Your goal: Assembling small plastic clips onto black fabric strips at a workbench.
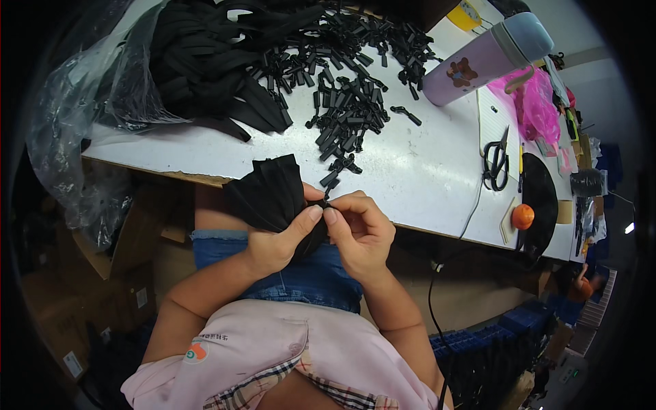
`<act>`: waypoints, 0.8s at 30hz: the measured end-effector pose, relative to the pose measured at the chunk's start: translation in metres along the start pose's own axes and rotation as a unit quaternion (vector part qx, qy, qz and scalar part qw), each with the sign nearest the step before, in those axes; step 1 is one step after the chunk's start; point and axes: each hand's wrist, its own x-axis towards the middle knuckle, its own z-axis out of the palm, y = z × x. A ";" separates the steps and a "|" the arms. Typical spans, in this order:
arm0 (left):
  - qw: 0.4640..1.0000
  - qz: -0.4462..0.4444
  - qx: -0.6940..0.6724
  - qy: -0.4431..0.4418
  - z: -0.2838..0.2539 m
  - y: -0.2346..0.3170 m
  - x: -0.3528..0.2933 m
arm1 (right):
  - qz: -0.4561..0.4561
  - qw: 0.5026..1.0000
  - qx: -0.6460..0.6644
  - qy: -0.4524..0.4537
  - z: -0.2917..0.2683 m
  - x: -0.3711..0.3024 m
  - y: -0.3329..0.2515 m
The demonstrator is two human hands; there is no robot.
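My left hand (273,244) grips a fanned bundle of black fabric strips (270,191) just below the edge of the white table (410,171). My right hand (361,229) pinches a small black piece at the end of one strip, thumb and forefinger meeting the left thumb. Both hands hover over my lap, above blue denim. On the table just beyond them lies a spread of several small black plastic pieces (345,113). A big heap of black strips (212,61) fills the table's far left.
A clear plastic bag (68,116) hangs off the table's left end. A lilac bottle (485,58) lies at the far right, with black scissors (497,164), a pink bag (533,106), an orange ball (523,216) and a black disc (543,201). Cardboard boxes (116,253) sit below left.
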 end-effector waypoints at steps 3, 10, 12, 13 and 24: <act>1.000 -0.001 0.014 -0.007 -0.003 0.003 0.000 | 0.054 0.994 0.092 -0.018 -0.004 0.003 0.001; 0.985 -0.143 -0.080 -0.049 -0.006 0.017 0.004 | 0.228 0.934 0.257 -0.096 -0.020 0.011 -0.006; 0.990 -0.117 -0.045 -0.061 -0.006 0.017 0.005 | 0.231 0.938 0.241 -0.090 -0.019 0.011 -0.008; 0.990 -0.117 -0.045 -0.061 -0.006 0.017 0.005 | 0.238 0.938 0.234 -0.093 -0.016 0.009 -0.008; 0.995 -0.069 0.007 -0.066 -0.005 0.017 0.005 | 0.092 0.990 0.093 -0.062 -0.008 -0.003 0.003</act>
